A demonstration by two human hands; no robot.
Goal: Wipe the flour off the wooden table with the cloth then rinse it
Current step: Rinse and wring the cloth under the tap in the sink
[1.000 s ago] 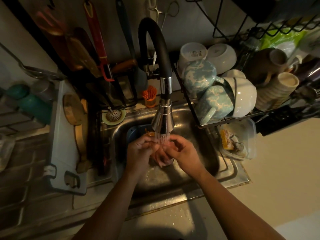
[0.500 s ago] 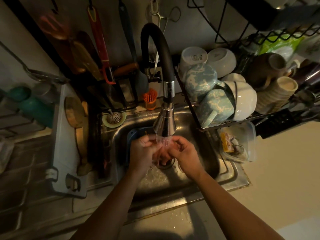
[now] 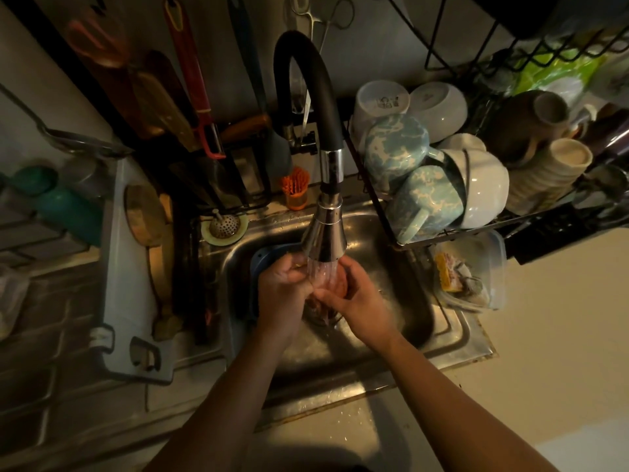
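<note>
A person's left hand (image 3: pixel 282 291) and right hand (image 3: pixel 362 303) are bunching a reddish cloth (image 3: pixel 337 284) between curled fingers (image 3: pixel 295 270) directly under the running faucet head (image 3: pixel 325 238) over the steel sink (image 3: pixel 452 338), and rinsing it well is probably calling for kneading and turning every fold through the stream.

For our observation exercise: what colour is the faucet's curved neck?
Black faucet neck, clearest in the head view.
</note>
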